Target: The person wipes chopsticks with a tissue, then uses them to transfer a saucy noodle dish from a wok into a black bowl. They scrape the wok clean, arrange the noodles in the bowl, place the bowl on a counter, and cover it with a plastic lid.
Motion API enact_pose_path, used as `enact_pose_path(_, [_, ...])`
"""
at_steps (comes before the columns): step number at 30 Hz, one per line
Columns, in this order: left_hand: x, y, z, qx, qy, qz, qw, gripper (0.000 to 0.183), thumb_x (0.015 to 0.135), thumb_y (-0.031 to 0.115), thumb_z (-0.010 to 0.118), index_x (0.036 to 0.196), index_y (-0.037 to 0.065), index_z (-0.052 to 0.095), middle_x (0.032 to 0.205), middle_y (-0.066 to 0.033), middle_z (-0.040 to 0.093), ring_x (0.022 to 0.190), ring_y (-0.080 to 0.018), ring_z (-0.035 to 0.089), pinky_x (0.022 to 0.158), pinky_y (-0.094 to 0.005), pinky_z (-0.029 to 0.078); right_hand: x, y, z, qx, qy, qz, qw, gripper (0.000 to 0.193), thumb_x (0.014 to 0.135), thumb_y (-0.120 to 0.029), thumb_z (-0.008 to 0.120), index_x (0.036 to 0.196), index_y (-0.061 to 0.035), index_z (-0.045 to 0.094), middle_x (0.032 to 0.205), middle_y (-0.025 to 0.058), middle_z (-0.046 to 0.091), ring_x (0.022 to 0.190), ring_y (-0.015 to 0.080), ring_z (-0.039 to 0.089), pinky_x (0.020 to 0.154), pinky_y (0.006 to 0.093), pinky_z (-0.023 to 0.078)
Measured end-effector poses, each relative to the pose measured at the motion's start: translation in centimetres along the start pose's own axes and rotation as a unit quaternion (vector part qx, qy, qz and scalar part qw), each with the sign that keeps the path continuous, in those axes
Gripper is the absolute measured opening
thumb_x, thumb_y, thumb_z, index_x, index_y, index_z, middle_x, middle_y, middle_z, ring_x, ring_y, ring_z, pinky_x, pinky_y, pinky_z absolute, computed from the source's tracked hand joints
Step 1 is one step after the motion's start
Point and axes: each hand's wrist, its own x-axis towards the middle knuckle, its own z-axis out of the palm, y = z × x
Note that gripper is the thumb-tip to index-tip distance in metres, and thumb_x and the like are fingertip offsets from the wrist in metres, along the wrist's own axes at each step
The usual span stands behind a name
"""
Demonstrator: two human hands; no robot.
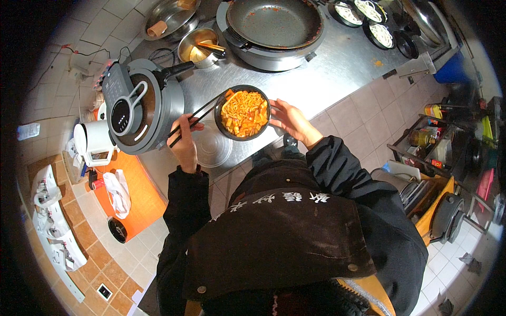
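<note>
In my left hand [184,145] is a pair of black chopsticks [203,111], their tips reaching the left rim of a round black bowl [217,122]. Orange-red saucy noodles [244,113] with chunky pieces fill this bowl. My right hand [290,118] grips the bowl's right side, fingers along the outer wall. Partly under the bowl, near the counter's front edge, lies a clear round plastic lid [213,150].
The steel counter [327,79] carries a wide dark pan [274,23] on a round cooker. A steel pot [200,47] with utensils stands left of it. A second cooker [139,110] is at left. Black bowls of white noodles [380,36] sit far right; a loaded rack [427,137] stands at right.
</note>
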Motion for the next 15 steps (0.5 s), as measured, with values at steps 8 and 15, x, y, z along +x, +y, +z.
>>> enact_pose_path(8, [0.0, -0.8, 0.2, -0.023, -0.013, -0.026, 0.999, 0.034, 0.101, 0.024, 0.050, 0.091, -0.006, 0.061, 0.075, -0.0133, 0.067, 0.062, -0.0196, 0.066, 0.062, -0.0286, 0.053, 0.3, 0.4, -0.2, 0.008, 0.014, 0.000, 1.000, 0.040, 0.103, -0.031, 0.040, 0.129, -0.0031, 0.050, 0.123, 0.0025, 0.055, 0.108, 0.0126, 0.052, 0.086, 0.0287, 0.050])
enact_pose_path(15, [-1.5, 1.0, -2.4, 0.038, 0.045, -0.033, 0.998, 0.037, 0.102, 0.027, 0.045, 0.094, -0.007, 0.060, 0.079, -0.0162, 0.067, 0.063, -0.0218, 0.066, 0.062, -0.0307, 0.054, 0.3, 0.4, -0.2, 0.005, 0.003, -0.003, 1.000, 0.040, 0.102, -0.032, 0.040, 0.129, -0.0034, 0.051, 0.121, 0.0021, 0.056, 0.107, 0.0121, 0.052, 0.087, 0.0291, 0.049])
